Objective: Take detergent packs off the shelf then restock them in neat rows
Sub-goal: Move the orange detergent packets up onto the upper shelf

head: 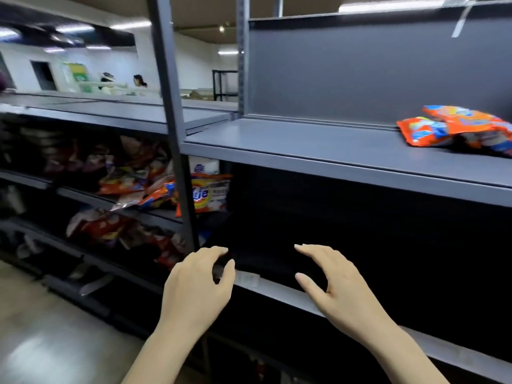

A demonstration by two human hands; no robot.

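Grey shelf, nearly bare, orange packs at its right end, cut off by the frame.
I see my left hand and right hand spread, holding nothing, before a dark lower bay; blurred packs crowd the left rack.

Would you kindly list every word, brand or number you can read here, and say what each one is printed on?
"Tide": on the orange and yellow detergent pack standing behind the upright post.
Orange packs on the upper shelf: print too blurred to read.
Shelf-edge label between the left hand and right hand: unreadable.
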